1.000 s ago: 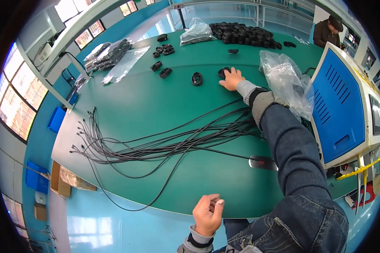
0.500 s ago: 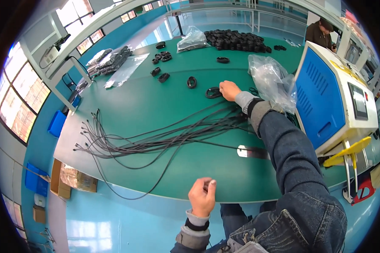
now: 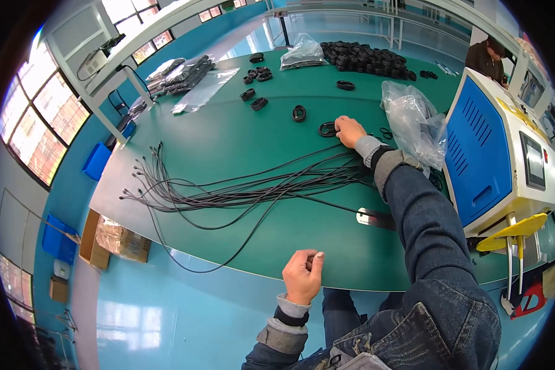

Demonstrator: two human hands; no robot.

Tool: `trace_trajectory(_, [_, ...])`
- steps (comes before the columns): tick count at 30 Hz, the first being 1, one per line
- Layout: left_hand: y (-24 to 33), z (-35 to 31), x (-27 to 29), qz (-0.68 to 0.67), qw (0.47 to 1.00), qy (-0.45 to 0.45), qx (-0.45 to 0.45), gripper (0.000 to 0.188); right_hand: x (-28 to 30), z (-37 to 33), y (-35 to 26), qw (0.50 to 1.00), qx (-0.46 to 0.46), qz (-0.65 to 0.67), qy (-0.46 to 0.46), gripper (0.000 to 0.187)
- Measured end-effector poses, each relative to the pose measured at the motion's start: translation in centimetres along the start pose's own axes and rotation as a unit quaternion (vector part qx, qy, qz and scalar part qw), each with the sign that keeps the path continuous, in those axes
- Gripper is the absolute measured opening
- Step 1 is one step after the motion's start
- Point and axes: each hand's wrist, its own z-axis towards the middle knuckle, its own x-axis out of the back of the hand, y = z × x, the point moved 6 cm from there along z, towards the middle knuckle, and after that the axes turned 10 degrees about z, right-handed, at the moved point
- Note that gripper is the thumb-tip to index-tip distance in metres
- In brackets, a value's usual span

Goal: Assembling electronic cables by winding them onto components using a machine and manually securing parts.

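My right hand (image 3: 350, 131) is stretched far over the green table, its fingers closed at the right end of a black coiled cable (image 3: 327, 129). The fingertips are partly hidden behind the hand. Just above the table's front edge, my left hand (image 3: 303, 275) is curled with the thumb up, and nothing shows in it. Between the hands lies a long bundle of loose black cables (image 3: 253, 196), its connector ends fanned out at the left. My right sleeve covers part of the bundle's other end. Another coiled cable (image 3: 298, 113) lies left of my right hand.
A blue and white machine (image 3: 484, 148) stands at the right beside a clear plastic bag (image 3: 413, 120). Farther back are a heap of black coils (image 3: 367, 58), a filled bag (image 3: 303, 52) and stacked packages (image 3: 182, 75). Scissors (image 3: 386, 132) lie near my right hand. A person (image 3: 487, 58) is at the far right.
The view has shifted slightly, so the table appears farther right. My right hand stays at the coiled cable; my left hand remains curled near the table edge.
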Motion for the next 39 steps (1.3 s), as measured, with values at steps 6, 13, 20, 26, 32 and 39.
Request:
trace_trajectory(6, [0.2, -0.4, 0.1, 0.013, 1.0, 0.015, -0.011, 0.018, 3.8, -2.4, -0.7, 0.988, -0.014, 0.119, 0.094, 0.013])
trace_trajectory(13, [-3.0, 0.1, -0.3, -0.231, 0.959, -0.038, 0.162, 0.033, 8.2, -16.8, -11.7, 0.67, -0.169, 0.721, -0.059, 0.017])
trace_trajectory(20, [8.0, -4.0, -4.5, -0.621, 0.748, -0.206, 0.113, 0.055, 8.9, -34.1, -15.2, 0.606, -0.225, 0.748, -0.152, 0.018])
trace_trajectory(26, [10.5, -8.2, -8.1, -0.639, 0.694, -0.289, 0.161, 0.045, 9.0, -41.8, -14.4, 0.696, -0.263, 0.664, -0.074, 0.025])
trace_trajectory(32, [12.0, -10.8, -8.7, -0.568, 0.764, -0.255, 0.17, 0.042, 13.1, -44.1, -16.0, 0.957, 0.01, 0.288, 0.016, 0.048])
trace_trajectory(39, [14.2, -12.4, -9.8, -0.514, 0.807, -0.248, 0.152, 0.04, 13.3, -45.7, -14.2, 0.943, -0.048, 0.326, -0.04, 0.057])
